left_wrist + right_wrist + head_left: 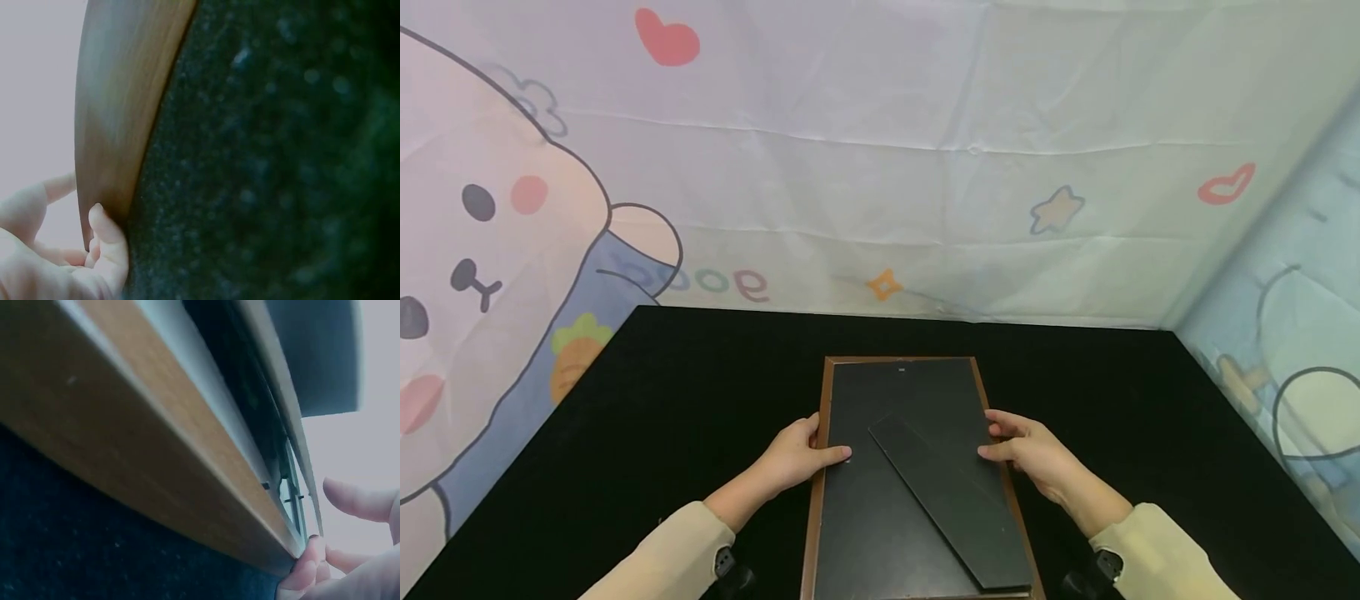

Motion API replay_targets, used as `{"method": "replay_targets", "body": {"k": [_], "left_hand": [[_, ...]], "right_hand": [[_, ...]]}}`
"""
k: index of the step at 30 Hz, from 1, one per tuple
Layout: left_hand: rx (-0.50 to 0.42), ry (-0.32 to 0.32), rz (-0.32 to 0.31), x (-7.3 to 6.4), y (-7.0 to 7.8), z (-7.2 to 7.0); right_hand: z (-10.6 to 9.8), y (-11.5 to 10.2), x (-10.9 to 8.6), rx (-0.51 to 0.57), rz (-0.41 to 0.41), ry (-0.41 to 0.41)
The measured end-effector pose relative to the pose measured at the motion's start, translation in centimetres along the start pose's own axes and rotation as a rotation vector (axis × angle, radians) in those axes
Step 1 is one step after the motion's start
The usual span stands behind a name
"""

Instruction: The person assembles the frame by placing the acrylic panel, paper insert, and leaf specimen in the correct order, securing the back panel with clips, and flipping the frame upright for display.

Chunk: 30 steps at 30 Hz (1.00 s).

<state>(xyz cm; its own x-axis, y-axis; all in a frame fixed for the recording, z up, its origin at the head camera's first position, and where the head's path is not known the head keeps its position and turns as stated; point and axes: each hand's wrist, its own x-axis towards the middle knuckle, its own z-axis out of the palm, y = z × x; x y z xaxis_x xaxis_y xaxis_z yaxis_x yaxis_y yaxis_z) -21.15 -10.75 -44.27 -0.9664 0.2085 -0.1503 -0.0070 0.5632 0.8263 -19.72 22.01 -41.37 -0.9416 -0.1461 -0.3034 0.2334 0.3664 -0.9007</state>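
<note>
Head camera faces forward-down; close-up wrist views share the frame (pixel 865 500).

Passable over the bench (pixel 730 375) beyond the far edge of the picture frame (pixel 861 500), up to the printed cloth (pixel 850 183) rising behind. Open to the far left and far right too, outside the sleeves (pixel 662 554). Blocked along both long sides of the frame by left fingers (pixel 837 455) and right fingers (pixel 1011 421). Hindered across the back board (pixel 902 392) by the slanting stand leg (pixel 955 512); reachable above it and left of it. Narrow, in the right wrist view, between wooden rim (pixel 156 450) and thin board edge.
</note>
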Motion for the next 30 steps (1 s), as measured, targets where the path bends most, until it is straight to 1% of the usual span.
{"method": "replay_targets", "body": {"k": [3, 6, 8, 10, 14, 20, 22, 26, 30], "left_hand": [[-0.019, -0.008, 0.008, 0.0, 0.0, -0.1], [-0.037, -0.016, 0.016, 0.1, 0.1, -0.1], [-0.041, -0.019, 0.022, 0.1, 0.1, -0.1], [-0.035, -0.016, 0.029, 0.2, 0.2, 0.0], [-0.021, -0.008, 0.033, 0.2, 0.2, 0.0], [0.015, 0.003, -0.007, 0.0, 0.2, -0.1], [0.026, 0.014, -0.009, -0.1, 0.1, -0.2], [0.035, 0.057, 0.019, -0.4, 0.3, -0.4], [0.012, 0.108, 0.052, -0.6, 0.5, -0.6]], "right_hand": [[-0.1, -0.2, 0.0, 0.026, -0.033, 0.018], [-0.3, -0.3, 0.2, 0.099, -0.062, 0.01], [-0.4, -0.2, 0.3, 0.158, -0.068, -0.021], [-0.4, 0.0, 0.4, 0.191, -0.07, -0.069], [-0.4, 0.4, 0.5, 0.214, -0.082, -0.152], [-0.3, 0.8, 0.4, 0.252, -0.091, -0.178], [-0.3, 0.9, 0.3, 0.264, -0.095, -0.178], [-0.1, 0.9, 0.2, 0.283, -0.103, -0.169], [-0.1, 0.9, 0.0, 0.301, -0.099, -0.151]]}}
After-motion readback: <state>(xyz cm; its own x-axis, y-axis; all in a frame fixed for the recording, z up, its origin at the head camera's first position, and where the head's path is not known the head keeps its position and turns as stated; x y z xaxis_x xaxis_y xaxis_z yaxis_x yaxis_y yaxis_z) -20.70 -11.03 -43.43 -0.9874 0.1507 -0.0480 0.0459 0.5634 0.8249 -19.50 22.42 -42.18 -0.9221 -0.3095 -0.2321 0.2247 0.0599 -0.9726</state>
